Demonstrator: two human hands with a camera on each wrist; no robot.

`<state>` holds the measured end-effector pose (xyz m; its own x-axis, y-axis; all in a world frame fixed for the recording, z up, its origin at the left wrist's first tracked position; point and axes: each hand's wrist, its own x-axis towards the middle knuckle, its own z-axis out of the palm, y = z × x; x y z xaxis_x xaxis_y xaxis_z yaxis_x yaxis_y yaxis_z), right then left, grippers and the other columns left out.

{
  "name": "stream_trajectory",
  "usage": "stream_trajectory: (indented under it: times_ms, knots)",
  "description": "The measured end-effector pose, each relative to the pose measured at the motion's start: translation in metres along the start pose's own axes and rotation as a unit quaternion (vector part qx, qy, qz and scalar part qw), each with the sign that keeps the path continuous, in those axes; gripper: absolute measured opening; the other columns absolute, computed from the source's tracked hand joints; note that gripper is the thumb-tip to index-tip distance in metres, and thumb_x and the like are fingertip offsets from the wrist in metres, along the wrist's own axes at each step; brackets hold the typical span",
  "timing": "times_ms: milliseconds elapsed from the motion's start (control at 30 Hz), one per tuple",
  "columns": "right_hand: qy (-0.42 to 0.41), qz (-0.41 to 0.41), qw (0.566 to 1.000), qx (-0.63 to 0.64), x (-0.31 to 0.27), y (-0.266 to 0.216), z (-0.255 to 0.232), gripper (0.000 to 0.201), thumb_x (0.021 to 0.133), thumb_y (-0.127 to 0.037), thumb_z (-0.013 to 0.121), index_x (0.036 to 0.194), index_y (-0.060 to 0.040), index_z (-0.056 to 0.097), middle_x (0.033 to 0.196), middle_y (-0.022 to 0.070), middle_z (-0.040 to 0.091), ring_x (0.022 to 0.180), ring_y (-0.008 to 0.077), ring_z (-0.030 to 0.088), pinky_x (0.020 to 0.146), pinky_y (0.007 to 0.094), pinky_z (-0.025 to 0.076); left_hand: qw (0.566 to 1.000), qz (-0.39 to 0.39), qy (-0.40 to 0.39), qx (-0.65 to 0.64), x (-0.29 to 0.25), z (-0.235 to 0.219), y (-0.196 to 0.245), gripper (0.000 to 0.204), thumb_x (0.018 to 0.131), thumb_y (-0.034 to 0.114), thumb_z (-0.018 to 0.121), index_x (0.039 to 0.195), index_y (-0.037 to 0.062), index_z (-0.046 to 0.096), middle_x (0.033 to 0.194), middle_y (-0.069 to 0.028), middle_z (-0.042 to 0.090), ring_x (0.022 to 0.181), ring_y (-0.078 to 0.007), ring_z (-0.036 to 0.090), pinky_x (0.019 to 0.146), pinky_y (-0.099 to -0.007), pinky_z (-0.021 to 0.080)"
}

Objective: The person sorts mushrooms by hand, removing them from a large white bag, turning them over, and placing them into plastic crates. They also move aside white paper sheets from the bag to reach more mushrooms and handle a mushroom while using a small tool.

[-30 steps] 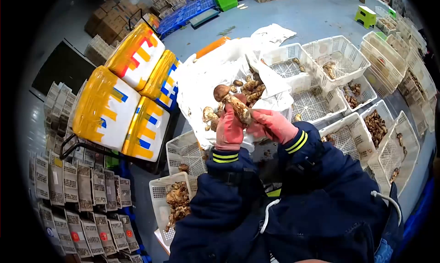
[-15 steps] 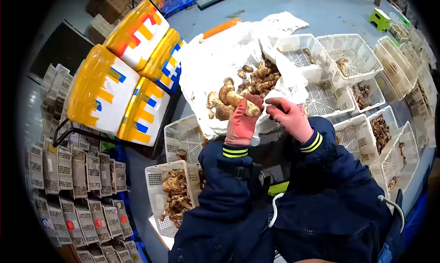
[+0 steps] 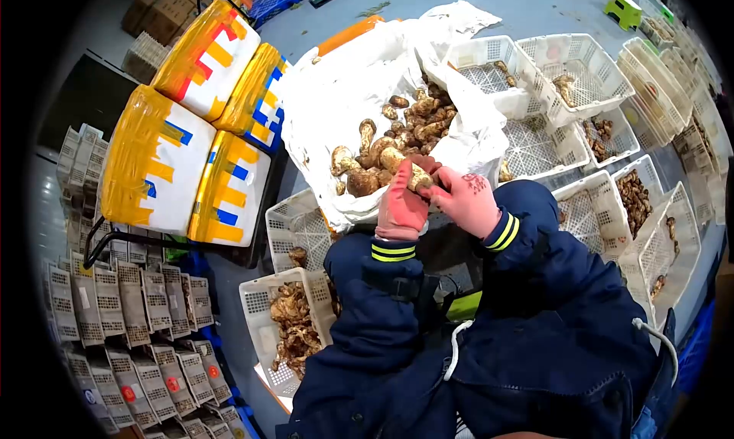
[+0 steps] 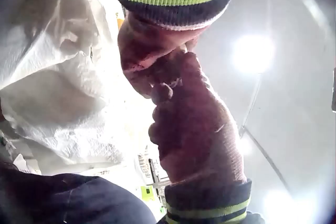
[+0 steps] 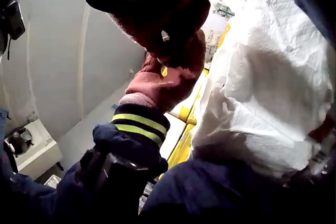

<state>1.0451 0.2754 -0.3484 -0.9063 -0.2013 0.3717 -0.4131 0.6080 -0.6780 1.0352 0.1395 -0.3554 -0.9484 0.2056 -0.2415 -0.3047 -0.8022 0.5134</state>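
Both hands wear pink gloves and meet over the near edge of a white liner (image 3: pixel 344 79) that holds a heap of brown mushrooms (image 3: pixel 428 121). My left hand (image 3: pixel 403 209) grips a thick, pale-stemmed mushroom (image 3: pixel 420 180), its stem end towards me. At that stem end, the thumb and fingers of my right hand (image 3: pixel 468 203) pinch the mushroom. In the left wrist view the right hand (image 4: pixel 197 129) has curled fingers close against the left hand (image 4: pixel 152 45). Gloves hide most of the held mushroom in both wrist views.
White plastic baskets (image 3: pixel 577 72) stand to the right, several with mushrooms in them. Another basket (image 3: pixel 256 317) of mushrooms is by my left elbow. Taped foam boxes (image 3: pixel 164 164) are stacked at left on a cart. Crates (image 3: pixel 92 301) lie further left; a green stool (image 3: pixel 623 11) stands far right.
The mushroom, held up with its cap showing a second ago, is now lower over the heap. My right hand came off the stem, then returned to its end.
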Motion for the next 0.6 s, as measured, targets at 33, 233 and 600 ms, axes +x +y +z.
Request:
stream_trajectory:
  times_ms: [33,233,600]
  knots:
    - [-0.009,0.015,1.0,0.007,0.002,-0.001,0.0,0.031,0.08,-0.036,0.059,0.074,-0.0076,0.049,0.056,0.0118,0.054,0.058,0.031,0.057,0.051,0.0403,0.043,1.0,-0.013,0.021,-0.016,0.002,-0.003,0.0,0.031,0.088,0.03,0.057,0.105,0.0047,0.053,0.091,-0.0094,0.058,0.077,-0.0196,0.056,0.062,-0.0288,0.044]
    - [-0.018,0.001,0.999,0.039,0.003,-0.007,-0.007,0.028,0.081,-0.03,0.059,0.068,-0.0059,0.051,0.054,0.0107,0.052,0.053,0.0272,0.056,0.049,0.0362,0.042,0.997,-0.047,0.029,-0.06,0.002,-0.007,0.0,0.032,0.084,0.031,0.061,0.103,0.0059,0.053,0.092,-0.0093,0.058,0.08,-0.0217,0.056,0.067,-0.034,0.047]
    - [-0.12,0.086,0.976,0.158,0.001,0.022,-0.008,0.027,0.083,-0.032,0.057,0.085,-0.006,0.061,0.06,0.0089,0.057,0.054,0.0191,0.058,0.051,0.0313,0.044,0.992,-0.035,-0.087,-0.078,-0.01,-0.025,0.005,0.032,0.091,0.026,0.05,0.114,0.0035,0.051,0.118,-0.0104,0.053,0.106,-0.0239,0.052,0.09,-0.0398,0.043]
